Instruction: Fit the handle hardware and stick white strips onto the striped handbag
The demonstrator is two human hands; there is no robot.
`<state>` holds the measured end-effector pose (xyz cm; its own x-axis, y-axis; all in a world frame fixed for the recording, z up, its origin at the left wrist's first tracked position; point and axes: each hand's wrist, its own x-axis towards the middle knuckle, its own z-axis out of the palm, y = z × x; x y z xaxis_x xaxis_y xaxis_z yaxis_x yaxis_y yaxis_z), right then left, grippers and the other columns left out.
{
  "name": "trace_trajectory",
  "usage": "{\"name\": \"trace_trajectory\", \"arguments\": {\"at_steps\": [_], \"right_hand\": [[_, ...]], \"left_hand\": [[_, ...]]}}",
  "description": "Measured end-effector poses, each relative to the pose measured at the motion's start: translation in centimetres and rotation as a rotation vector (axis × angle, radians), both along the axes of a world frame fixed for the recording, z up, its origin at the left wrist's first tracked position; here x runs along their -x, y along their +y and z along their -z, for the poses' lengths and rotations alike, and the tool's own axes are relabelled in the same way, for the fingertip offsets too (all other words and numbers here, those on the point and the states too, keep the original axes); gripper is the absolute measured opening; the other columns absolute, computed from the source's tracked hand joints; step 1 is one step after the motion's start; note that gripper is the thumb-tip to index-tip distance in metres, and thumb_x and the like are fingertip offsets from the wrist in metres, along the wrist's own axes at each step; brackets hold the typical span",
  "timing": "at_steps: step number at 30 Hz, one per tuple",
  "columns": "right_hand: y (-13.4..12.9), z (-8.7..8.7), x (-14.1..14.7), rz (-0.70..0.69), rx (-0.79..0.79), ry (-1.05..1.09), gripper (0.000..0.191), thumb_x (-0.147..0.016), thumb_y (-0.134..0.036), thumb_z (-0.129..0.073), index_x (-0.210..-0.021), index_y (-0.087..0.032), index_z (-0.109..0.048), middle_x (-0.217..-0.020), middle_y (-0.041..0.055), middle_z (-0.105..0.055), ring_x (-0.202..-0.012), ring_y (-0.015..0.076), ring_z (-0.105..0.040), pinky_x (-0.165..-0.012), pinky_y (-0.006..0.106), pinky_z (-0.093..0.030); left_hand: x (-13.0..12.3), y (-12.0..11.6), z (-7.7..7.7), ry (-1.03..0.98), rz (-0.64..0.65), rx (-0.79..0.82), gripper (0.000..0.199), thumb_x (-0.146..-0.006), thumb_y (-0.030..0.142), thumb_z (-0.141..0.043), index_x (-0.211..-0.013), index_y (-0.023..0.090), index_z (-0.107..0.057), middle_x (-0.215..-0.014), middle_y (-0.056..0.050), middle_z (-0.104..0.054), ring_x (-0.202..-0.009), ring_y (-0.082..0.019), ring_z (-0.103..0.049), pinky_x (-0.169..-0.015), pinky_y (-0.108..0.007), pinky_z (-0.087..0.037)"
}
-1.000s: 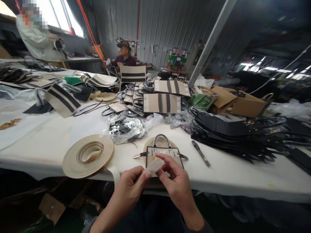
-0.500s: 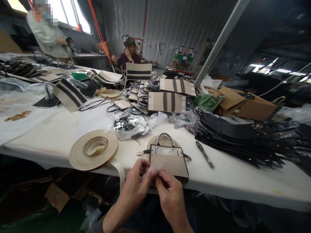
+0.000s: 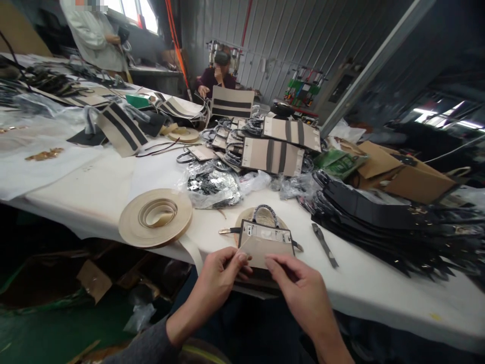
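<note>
A small beige panel with dark edging and a wrapped loop handle point(image 3: 265, 207) lies at the table's front edge; it looks like a handbag piece point(image 3: 261, 259). A white strip with slots runs along its top, and dark straps stick out at both sides. Over its lower part, my left hand point(image 3: 222, 275) has thumb and fingers pinched together. My right hand point(image 3: 303, 283) pinches likewise, a short gap away. A thin, see-through piece of plastic film point(image 3: 248, 244) appears to span between the fingertips; its outline is faint.
Left of my hands lies a roll of beige tape point(image 3: 131, 222), its end hanging down. A dark flat tool point(image 3: 325, 245) lies right. Beyond are a bag of metal parts point(image 3: 212, 187), striped panels point(image 3: 271, 155) and stacked black pieces point(image 3: 364, 217). Two people work farther back.
My hands have moved apart from fingertips nearly touching, the right one shifting right. The whole view has shifted slightly. The film is less distinct than before.
</note>
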<state>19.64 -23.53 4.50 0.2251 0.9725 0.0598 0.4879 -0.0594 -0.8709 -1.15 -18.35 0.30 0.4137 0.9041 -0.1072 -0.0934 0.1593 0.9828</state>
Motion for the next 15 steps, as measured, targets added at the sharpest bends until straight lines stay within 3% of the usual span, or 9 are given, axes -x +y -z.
{"name": "trace_trajectory", "arguments": {"at_steps": [2, 4, 6, 9, 11, 15], "right_hand": [[0.9, -0.9, -1.3, 0.071, -0.065, -0.039, 0.039, -0.094, -0.058, -0.083, -0.114, -0.025, -0.089, -0.111, 0.0106, -0.084, -0.085, 0.0247, -0.076, -0.076, 0.034, -0.065], [1.8, -1.5, -1.7, 0.043, -0.075, -0.059, 0.044, -0.09, -0.057, -0.087, -0.122, -0.025, -0.087, -0.117, 0.0109, -0.083, -0.08, 0.0223, -0.073, -0.071, 0.033, -0.064], [2.5, -1.7, -1.5, -0.001, -0.056, -0.054, 0.042, -0.089, -0.055, -0.088, -0.119, -0.025, -0.087, -0.113, 0.0097, -0.084, -0.078, 0.021, -0.072, -0.069, 0.032, -0.063], [3.2, -1.4, -0.8, -0.049, -0.056, -0.029, 0.028, -0.095, -0.051, -0.082, -0.095, -0.024, -0.087, -0.098, 0.0069, -0.082, -0.081, 0.0217, -0.072, -0.074, 0.032, -0.061], [3.7, -0.9, -0.5, -0.052, -0.077, -0.029, 0.029, -0.098, -0.049, -0.079, -0.086, -0.023, -0.083, -0.094, 0.0059, -0.081, -0.083, 0.0222, -0.072, -0.078, 0.033, -0.06], [5.5, 0.5, -0.5, -0.036, -0.108, -0.13, 0.026, -0.101, -0.043, -0.073, -0.088, -0.023, -0.081, -0.095, 0.0056, -0.08, -0.085, 0.0227, -0.072, -0.076, 0.033, -0.057]], "left_hand": [[-0.6, -0.4, 0.5, -0.024, 0.056, 0.097, 0.059, -0.105, 0.072, -0.061, -0.105, 0.014, -0.073, -0.068, -0.006, -0.073, -0.051, -0.02, -0.064, -0.051, -0.028, -0.047], [-1.3, -0.7, 0.7, 0.002, 0.068, 0.094, 0.054, -0.106, 0.069, -0.059, -0.095, 0.017, -0.07, -0.064, -0.005, -0.071, -0.04, -0.014, -0.051, -0.043, -0.025, -0.035], [-1.6, -0.9, 0.7, 0.045, 0.035, 0.041, 0.052, -0.108, 0.064, -0.06, -0.082, 0.018, -0.064, -0.068, -0.005, -0.073, -0.042, -0.011, -0.046, -0.045, -0.024, -0.031], [-1.7, -0.9, 0.5, 0.112, -0.009, -0.012, 0.053, -0.108, 0.06, -0.06, -0.075, 0.02, -0.059, -0.057, -0.002, -0.066, -0.048, -0.012, -0.048, -0.05, -0.024, -0.033], [-1.7, -0.8, 0.3, 0.151, -0.041, -0.021, 0.053, -0.106, 0.061, -0.062, -0.072, 0.021, -0.057, -0.052, 0.0, -0.06, -0.048, -0.013, -0.048, -0.051, -0.025, -0.034], [-2.3, -0.4, 0.2, 0.195, -0.082, -0.024, 0.056, -0.104, 0.064, -0.063, -0.069, 0.022, -0.053, -0.049, 0.001, -0.053, -0.047, -0.013, -0.047, -0.05, -0.025, -0.034]]}}
